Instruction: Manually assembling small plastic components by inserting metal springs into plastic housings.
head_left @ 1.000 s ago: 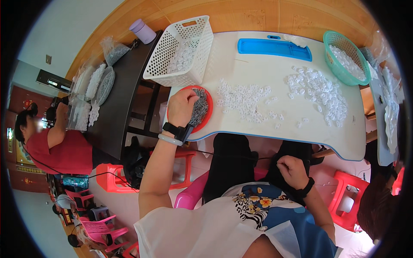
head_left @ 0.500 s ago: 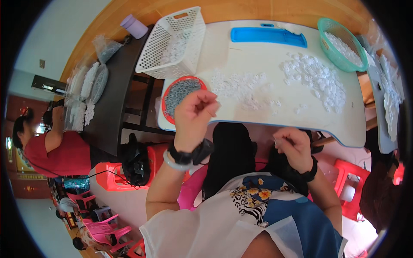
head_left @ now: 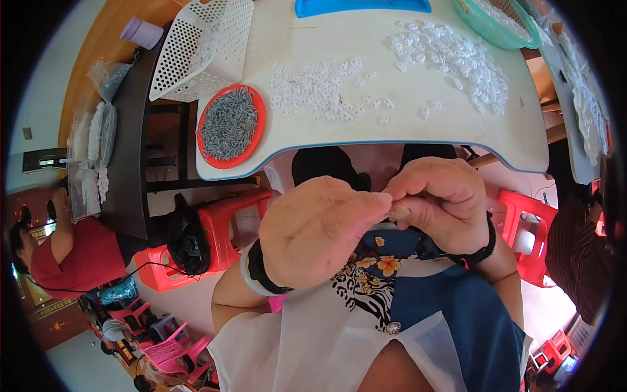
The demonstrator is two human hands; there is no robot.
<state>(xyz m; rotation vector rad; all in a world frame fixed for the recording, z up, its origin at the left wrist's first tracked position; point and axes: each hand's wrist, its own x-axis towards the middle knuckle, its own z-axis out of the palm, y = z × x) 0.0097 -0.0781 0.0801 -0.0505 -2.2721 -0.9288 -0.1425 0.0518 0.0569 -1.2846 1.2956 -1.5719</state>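
Observation:
Close in front of my shirt, my left hand (head_left: 320, 228) and my right hand (head_left: 444, 199) meet at the fingertips. The thumb and fingers of my right hand are pinched together. My left fingers are closed and press against that pinch. Whatever lies between the fingertips is too small and covered to make out. Beyond my left hand, on the table, stands a round red dish (head_left: 259, 140) full of small grey screw-like pieces (head_left: 228, 124). A loose spread of small white plastic pieces (head_left: 313, 88) lies on the tabletop beside the dish.
A second heap of white pieces (head_left: 457, 62) lies farther right on the white table (head_left: 366, 134). Around it stand a white perforated basket (head_left: 179, 65), a blue tray (head_left: 362, 6) and a green basket (head_left: 480, 26). Someone in a red top (head_left: 91, 255) sits at the left.
My left hand has come away from the red dish toward my body, and my right hand has risen to meet it. The view has shifted, so the table appears higher.

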